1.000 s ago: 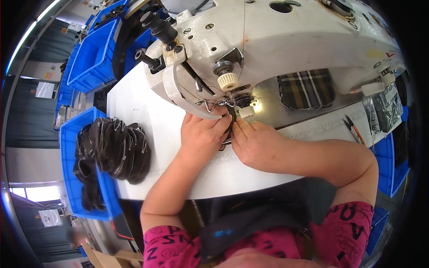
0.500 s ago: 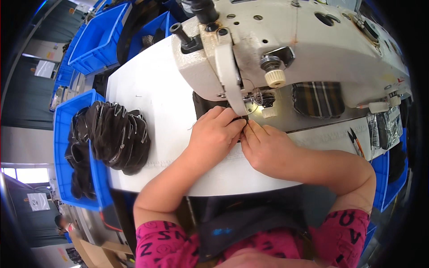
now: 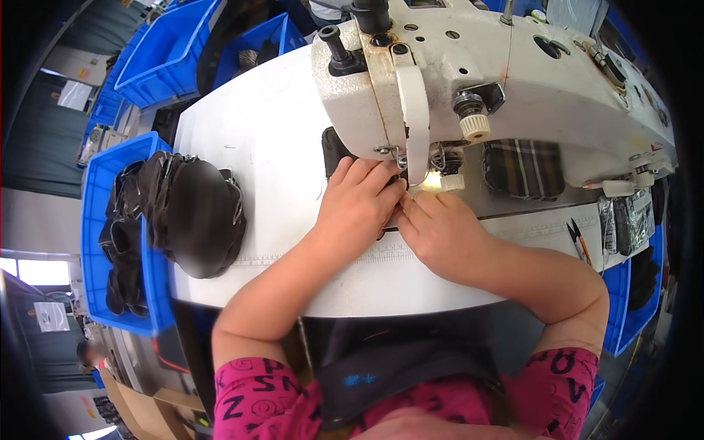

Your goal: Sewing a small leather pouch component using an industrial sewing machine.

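Observation:
A white sewing machine (image 3: 469, 73) stands over the table, its needle area lit. A piece of black fabric (image 3: 336, 150) lies by its presser foot, mostly hidden by my fingers and the machine head. My left hand (image 3: 358, 202) is closed on this fabric just left of the foot, its fingers bent over it. Close against it, my right hand (image 3: 444, 236) pinches the near edge of the fabric, thumb and fingers together. The fingertips of both hands almost meet right in front of the needle area, and what lies between them is largely hidden.
On the left, a pile of black zippered pouches (image 3: 158, 213) hangs over a blue bin (image 3: 92, 242); part of it is blurred. A plaid fabric piece (image 3: 522, 170) lies under the machine arm. Thread snips (image 3: 579, 242) and a clear plastic packet (image 3: 632, 220) lie at right.
The whole view has shifted, so the machine sits further right in the picture. Both hands stay together at the presser foot, with my left fingers a little more spread over the fabric.

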Tool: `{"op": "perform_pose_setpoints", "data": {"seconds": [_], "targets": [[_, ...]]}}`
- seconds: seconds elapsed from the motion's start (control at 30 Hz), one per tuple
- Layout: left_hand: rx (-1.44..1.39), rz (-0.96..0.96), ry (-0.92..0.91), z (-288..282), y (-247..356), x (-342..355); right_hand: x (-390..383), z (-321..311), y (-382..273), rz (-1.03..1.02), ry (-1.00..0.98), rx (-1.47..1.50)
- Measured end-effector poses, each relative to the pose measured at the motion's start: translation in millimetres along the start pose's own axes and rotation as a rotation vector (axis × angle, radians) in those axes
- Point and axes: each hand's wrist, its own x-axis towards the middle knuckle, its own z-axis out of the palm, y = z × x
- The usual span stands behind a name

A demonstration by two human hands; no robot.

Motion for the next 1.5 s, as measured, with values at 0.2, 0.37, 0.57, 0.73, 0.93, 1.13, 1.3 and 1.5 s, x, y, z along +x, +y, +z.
{"op": "perform_pose_setpoints", "data": {"seconds": [0.2,0.37,0.57,0.73,0.93,1.13,1.3,1.5], "targets": [[-0.031,0.067,-0.041,-1.5,-7.4,-3.0,-2.3,1.5,0.8,-0.038,0.047,-0.005],[-0.024,0.081,-0.082,-5.5,-9.4,-2.5,-3.0,6.4,-1.7,-0.045,0.092,-0.013],[-0.071,0.036,-0.115,-7.5,-7.2,-1.1,-1.1,3.0,-0.3,-0.040,0.045,0.003],[-0.070,-0.044,-0.183,-8.9,-3.2,-1.4,-0.9,3.0,1.0,-0.026,0.026,-0.013],[0.048,-0.078,-0.177,-1.2,3.0,0.2,2.5,4.7,3.7,0.036,-0.015,0.020],[0.004,-0.053,-0.137,-2.1,-1.1,-2.1,1.1,3.4,4.8,0.058,-0.021,0.024],[0.001,-0.028,-0.158,-6.8,-4.9,0.1,1.3,1.1,6.0,0.039,-0.005,0.007],[0.017,-0.042,-0.151,-6.1,-6.0,4.1,0.7,0.0,6.9,0.049,-0.043,0.016]]}}
